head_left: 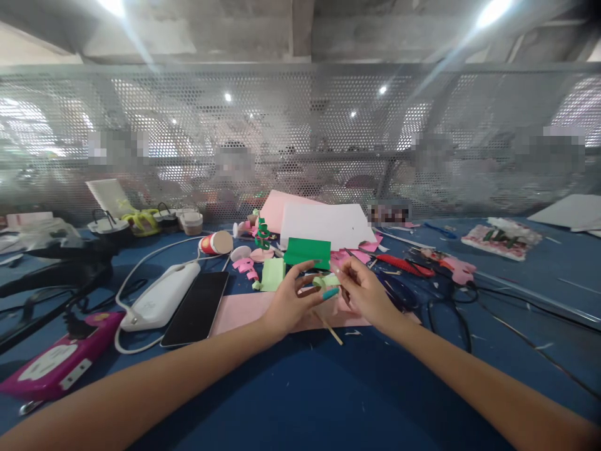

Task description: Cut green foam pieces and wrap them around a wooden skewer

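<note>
A: Blue table [291, 401] is lying closest, w/ both arms [178, 382] hanging over it.

B: OK. What's L hand [291, 304] doing?

A: It's bending its fingers, w/ gaps btwn them. Can't tell if it's gripping.

B: And R hand [366, 293]?

A: Looks like it's pinching the lt. green strip [326, 280] by its R end.

B: So where's the strip sitting?

A: Btwn both hands: just R of L hand's fingers, L of R hand's tips. Its long side's running across, hand to hand. R hand's sitting nearer, prob. touching.

B: Anything else nearby?

A: Yep, pink sheet [239, 313] is lying under both hands, thin stick [332, 331] is poking out btwn them, nearer the arms, & dk. green sheet [307, 252] is lying just past L hand.
</note>
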The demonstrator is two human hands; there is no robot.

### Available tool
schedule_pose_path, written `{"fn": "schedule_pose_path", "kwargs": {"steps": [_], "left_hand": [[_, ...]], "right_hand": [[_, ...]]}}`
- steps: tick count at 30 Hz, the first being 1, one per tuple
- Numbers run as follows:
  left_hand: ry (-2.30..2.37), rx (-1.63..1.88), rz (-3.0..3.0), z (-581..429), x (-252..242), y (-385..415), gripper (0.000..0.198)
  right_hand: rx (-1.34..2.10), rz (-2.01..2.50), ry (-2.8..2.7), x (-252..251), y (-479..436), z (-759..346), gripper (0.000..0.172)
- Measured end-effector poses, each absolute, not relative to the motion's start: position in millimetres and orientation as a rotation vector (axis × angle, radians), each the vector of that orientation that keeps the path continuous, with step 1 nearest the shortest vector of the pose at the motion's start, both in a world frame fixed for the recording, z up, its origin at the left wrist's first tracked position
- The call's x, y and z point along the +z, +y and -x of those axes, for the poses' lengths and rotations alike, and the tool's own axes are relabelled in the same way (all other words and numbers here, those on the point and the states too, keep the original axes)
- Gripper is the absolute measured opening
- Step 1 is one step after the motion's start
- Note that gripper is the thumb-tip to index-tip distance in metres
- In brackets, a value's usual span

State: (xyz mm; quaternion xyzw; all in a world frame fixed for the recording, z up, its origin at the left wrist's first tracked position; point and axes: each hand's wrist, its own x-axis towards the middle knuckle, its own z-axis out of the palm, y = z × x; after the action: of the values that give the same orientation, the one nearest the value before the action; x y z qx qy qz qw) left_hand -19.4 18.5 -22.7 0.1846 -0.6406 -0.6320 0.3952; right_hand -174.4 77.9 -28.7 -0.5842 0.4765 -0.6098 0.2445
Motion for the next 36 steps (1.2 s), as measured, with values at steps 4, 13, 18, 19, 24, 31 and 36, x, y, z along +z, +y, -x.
{"fn": "schedule_pose_path", "kwargs": {"steps": [4, 13, 18, 19, 24, 31, 36], "left_hand": [[-1.662, -1.574, -0.544, 23, -29, 13, 0.057], [-1.709, -1.664, -0.575, 20, -23, 17, 0.044], [-1.614, -1.683, -0.588, 20, -18, 20, 0.043], [-1.584, -1.707, -0.576, 20, -18, 19, 0.041], [-1.541, -1.740, -0.533, 20, -19, 17, 0.036], [-1.660, -1.637, -0.589, 17, -14, 23, 0.043], [-1.685, -1.604, -0.626, 17, -11, 26, 0.048]], "right_hand": [[-1.707, 1.514, 1.208, -30, 78, 172, 0.030], [-1.727, 1.462, 1.108, -23, 83, 171, 0.027], [-1.764, 1.513, 1.186, -21, 83, 173, 0.028], [-1.771, 1.523, 1.194, -21, 83, 173, 0.028], [-1.752, 1.547, 1.179, -23, 83, 171, 0.029], [-1.760, 1.603, 1.232, -23, 84, 171, 0.025], [-1.760, 1.582, 1.201, -23, 84, 170, 0.024]]}}
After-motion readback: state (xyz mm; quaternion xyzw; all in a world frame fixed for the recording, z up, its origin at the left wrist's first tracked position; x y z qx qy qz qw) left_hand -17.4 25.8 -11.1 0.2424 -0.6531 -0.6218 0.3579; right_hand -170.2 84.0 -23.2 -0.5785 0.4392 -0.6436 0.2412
